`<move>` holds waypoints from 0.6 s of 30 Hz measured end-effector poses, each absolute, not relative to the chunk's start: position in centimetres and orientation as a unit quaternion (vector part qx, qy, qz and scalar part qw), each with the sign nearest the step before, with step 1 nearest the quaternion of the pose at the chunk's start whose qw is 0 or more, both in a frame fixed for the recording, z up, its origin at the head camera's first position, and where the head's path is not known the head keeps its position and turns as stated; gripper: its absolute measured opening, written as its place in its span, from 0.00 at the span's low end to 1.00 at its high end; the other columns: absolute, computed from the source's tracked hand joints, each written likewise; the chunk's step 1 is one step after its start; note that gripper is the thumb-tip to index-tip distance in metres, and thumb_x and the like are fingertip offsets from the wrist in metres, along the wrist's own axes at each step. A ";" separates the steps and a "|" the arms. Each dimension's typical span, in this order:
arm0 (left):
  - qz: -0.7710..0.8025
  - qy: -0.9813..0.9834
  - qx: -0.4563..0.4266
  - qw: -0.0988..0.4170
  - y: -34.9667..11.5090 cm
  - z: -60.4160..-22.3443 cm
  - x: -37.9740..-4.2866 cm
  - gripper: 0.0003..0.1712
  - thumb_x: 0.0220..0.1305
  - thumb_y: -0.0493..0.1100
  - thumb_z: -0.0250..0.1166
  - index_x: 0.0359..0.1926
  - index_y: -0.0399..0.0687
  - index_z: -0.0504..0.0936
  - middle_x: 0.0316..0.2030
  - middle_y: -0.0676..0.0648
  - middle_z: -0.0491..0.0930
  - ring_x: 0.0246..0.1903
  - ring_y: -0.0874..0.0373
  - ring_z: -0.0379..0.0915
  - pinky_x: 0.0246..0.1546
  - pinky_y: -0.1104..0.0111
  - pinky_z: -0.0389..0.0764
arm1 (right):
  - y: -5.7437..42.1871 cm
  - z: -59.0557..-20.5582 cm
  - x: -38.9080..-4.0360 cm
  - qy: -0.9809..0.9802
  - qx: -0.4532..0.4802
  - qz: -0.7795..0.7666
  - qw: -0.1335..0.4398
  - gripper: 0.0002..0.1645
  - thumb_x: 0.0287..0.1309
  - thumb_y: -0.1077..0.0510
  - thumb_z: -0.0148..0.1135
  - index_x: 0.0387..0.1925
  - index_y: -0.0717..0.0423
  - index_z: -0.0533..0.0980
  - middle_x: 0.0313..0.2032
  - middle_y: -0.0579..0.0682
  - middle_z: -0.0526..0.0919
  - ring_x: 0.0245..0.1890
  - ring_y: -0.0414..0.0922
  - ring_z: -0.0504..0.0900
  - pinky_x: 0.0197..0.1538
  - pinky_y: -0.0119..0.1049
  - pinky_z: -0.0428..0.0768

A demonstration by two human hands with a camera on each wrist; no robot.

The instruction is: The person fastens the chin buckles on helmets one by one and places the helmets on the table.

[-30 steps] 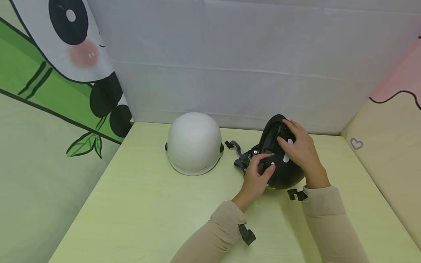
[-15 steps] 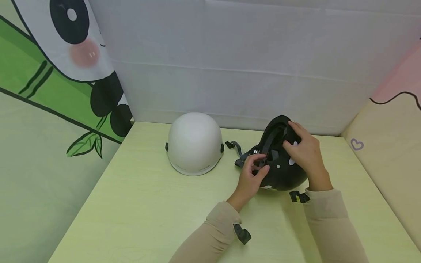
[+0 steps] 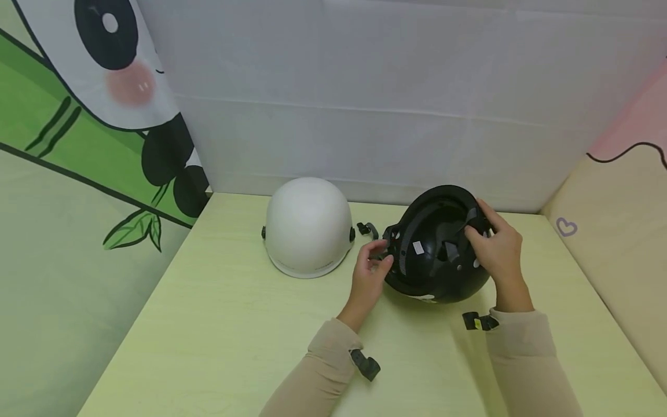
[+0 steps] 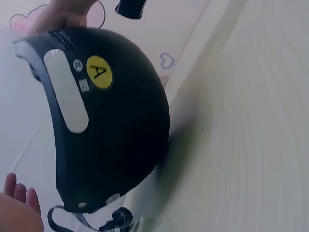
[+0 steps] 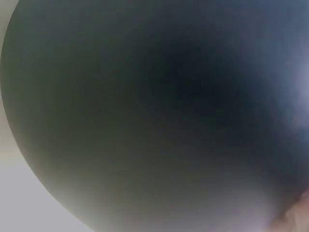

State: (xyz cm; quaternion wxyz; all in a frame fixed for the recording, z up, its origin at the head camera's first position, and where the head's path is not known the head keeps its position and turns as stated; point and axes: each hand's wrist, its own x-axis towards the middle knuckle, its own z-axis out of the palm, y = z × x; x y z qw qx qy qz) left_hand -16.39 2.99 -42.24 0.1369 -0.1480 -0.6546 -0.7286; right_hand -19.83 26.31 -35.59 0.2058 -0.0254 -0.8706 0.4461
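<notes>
A black helmet (image 3: 443, 284) lies tilted on the table, its hollow turned toward the head camera and the far left. My right hand (image 3: 500, 249) grips its right rim, thumb toward the inside and fingers round the edge. Near the left rim is my left hand (image 3: 365, 284), fingers loosely bent by the strap; whether they touch it I cannot tell. In the left wrist view the left fingertips (image 4: 20, 192) look apart from the shell, which bears a yellow "A" sticker (image 4: 99, 72). Dark blur from the helmet (image 5: 145, 106) fills most of the right wrist view.
A white helmet (image 3: 308, 229) stands dome up to the left of the black one. Between them lies a strap end with a dark buckle (image 3: 363, 228). The pale table (image 3: 219, 336) meets a grey-white wall sheet (image 3: 333, 145) behind the helmets.
The black helmet has turned so that more of its inside faces the head camera. My left hand has moved left to its rim, and my right hand has shifted slightly right with its edge.
</notes>
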 end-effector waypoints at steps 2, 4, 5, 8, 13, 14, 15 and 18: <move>-0.729 -0.653 -0.141 0.148 2.7 -42.4 -16.5 0.19 0.66 0.28 0.58 0.57 0.25 0.69 0.54 0.31 0.71 0.55 0.35 0.65 0.50 0.55 0.71 | 26.5 -35.7 -19.8 -0.868 -0.030 0.448 0.211 0.33 0.58 0.59 0.58 0.67 0.47 0.70 0.62 0.60 0.73 0.64 0.58 0.67 0.58 0.58 0.69; -0.727 -0.656 -0.134 0.153 2.4 -42.5 -16.6 0.20 0.66 0.28 0.59 0.57 0.25 0.69 0.54 0.31 0.72 0.54 0.37 0.66 0.49 0.57 0.72 | 26.7 -35.8 -19.7 -0.867 -0.035 0.449 0.212 0.33 0.59 0.59 0.58 0.67 0.46 0.70 0.62 0.59 0.73 0.64 0.57 0.68 0.57 0.55 0.70; -0.725 -0.659 -0.130 0.153 2.3 -42.6 -16.7 0.20 0.65 0.28 0.59 0.57 0.26 0.69 0.54 0.31 0.72 0.54 0.39 0.66 0.49 0.58 0.72 | 26.7 -35.8 -19.6 -0.867 -0.037 0.451 0.211 0.33 0.59 0.58 0.58 0.68 0.46 0.70 0.62 0.58 0.73 0.64 0.56 0.68 0.57 0.51 0.71; -0.719 -0.667 -0.122 0.152 2.1 -42.7 -16.7 0.20 0.65 0.28 0.59 0.57 0.27 0.70 0.55 0.32 0.72 0.54 0.44 0.67 0.49 0.59 0.73 | 27.0 -36.1 -19.4 -0.862 -0.044 0.459 0.209 0.33 0.59 0.58 0.58 0.68 0.45 0.70 0.62 0.56 0.73 0.63 0.54 0.69 0.52 0.38 0.72; -0.716 -0.671 -0.121 0.150 1.8 -42.8 -16.9 0.20 0.65 0.29 0.59 0.57 0.25 0.69 0.55 0.29 0.71 0.55 0.37 0.66 0.49 0.57 0.72 | 27.3 -36.5 -19.2 -0.849 -0.052 0.483 0.206 0.33 0.59 0.58 0.58 0.68 0.44 0.70 0.63 0.54 0.73 0.63 0.52 0.70 0.52 0.32 0.72; -0.716 -0.671 -0.120 0.151 1.7 -42.8 -16.9 0.20 0.65 0.29 0.59 0.57 0.25 0.69 0.55 0.29 0.71 0.56 0.36 0.65 0.49 0.56 0.72 | 27.3 -36.6 -19.1 -0.846 -0.054 0.489 0.204 0.33 0.59 0.58 0.59 0.68 0.44 0.70 0.64 0.53 0.72 0.63 0.52 0.70 0.53 0.33 0.73; -0.714 -0.673 -0.119 0.151 1.6 -42.8 -16.9 0.20 0.66 0.29 0.59 0.57 0.25 0.69 0.55 0.29 0.71 0.56 0.35 0.65 0.49 0.56 0.72 | 27.3 -36.7 -19.1 -0.844 -0.056 0.495 0.202 0.33 0.59 0.58 0.59 0.68 0.44 0.70 0.64 0.53 0.71 0.63 0.52 0.70 0.53 0.33 0.73; -0.711 -0.678 -0.113 0.151 1.5 -43.0 -16.9 0.20 0.66 0.29 0.59 0.57 0.25 0.69 0.54 0.30 0.71 0.56 0.33 0.64 0.49 0.55 0.72 | 27.4 -36.9 -19.0 -0.835 -0.059 0.509 0.202 0.33 0.59 0.59 0.59 0.67 0.44 0.70 0.65 0.52 0.70 0.63 0.53 0.70 0.49 0.29 0.75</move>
